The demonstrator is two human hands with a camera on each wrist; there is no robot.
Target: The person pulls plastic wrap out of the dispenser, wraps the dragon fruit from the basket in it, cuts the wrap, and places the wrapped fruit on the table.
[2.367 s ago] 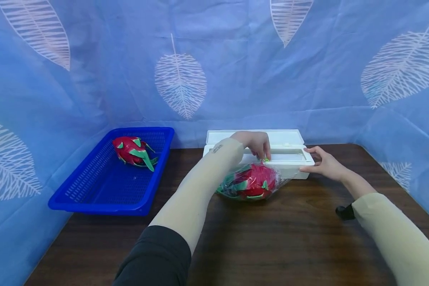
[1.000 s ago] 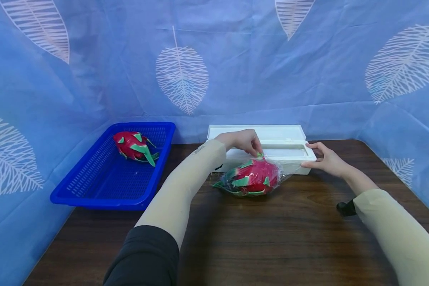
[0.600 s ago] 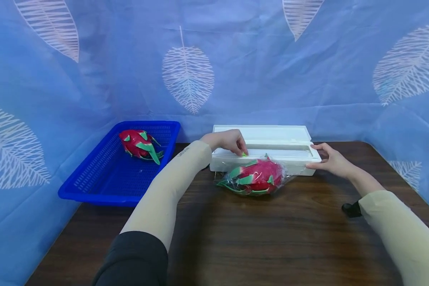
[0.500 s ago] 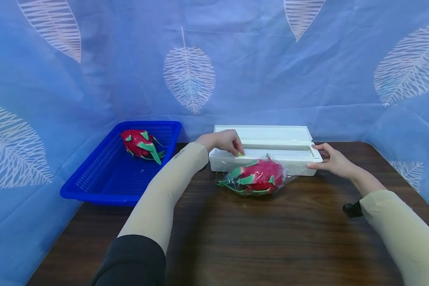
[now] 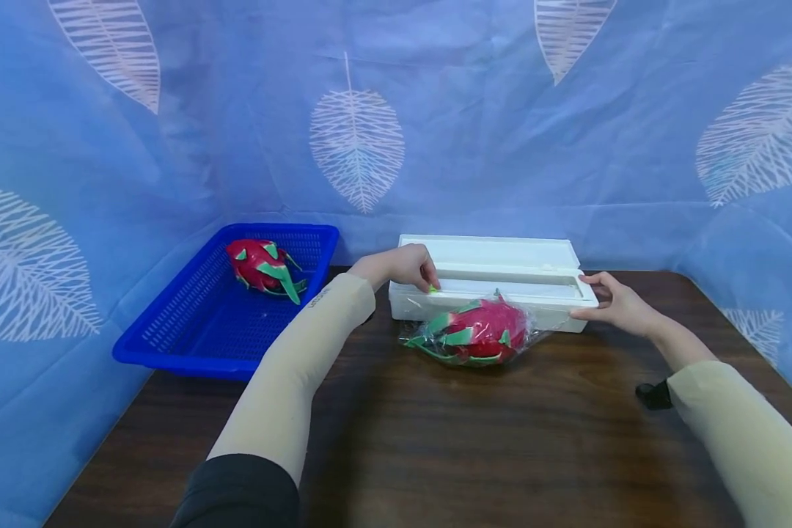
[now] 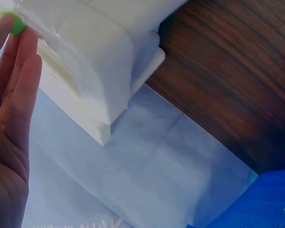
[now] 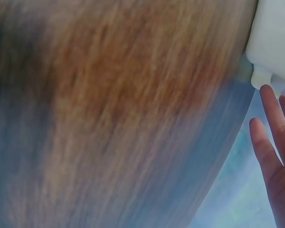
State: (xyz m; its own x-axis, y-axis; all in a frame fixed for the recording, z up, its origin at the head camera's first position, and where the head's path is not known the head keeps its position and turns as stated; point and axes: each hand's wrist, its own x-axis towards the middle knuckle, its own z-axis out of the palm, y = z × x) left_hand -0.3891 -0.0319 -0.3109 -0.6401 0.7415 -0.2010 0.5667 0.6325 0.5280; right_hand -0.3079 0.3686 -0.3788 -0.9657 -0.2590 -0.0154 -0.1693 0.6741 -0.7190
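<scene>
A white cling film dispenser (image 5: 412, 302) lies along the back of the table with its long lid (image 5: 501, 253) raised. My left hand (image 5: 401, 265) pinches a small green slide cutter knob (image 6: 17, 24) on the dispenser's front edge, near its left end. At the opposite end, my right hand (image 5: 619, 306) grips the dispenser's corner, thumb in front and fingers behind. A red dragon fruit (image 5: 491, 330) with green scales lies against the dispenser's front, under clear film that spreads out at both sides. In the right wrist view, fingertips meet the white casing (image 7: 280, 38).
To the left stands a blue plastic basket (image 5: 218, 330) holding another dragon fruit (image 5: 257, 264), unwrapped. Dark wooden table (image 5: 488, 447) extends toward the front. A blue cloth (image 5: 449, 147) with white leaf prints hangs behind and at both sides.
My left hand has slid the green knob leftward along the dispenser, from near its middle to near the left end. My right hand keeps its grip on the right end.
</scene>
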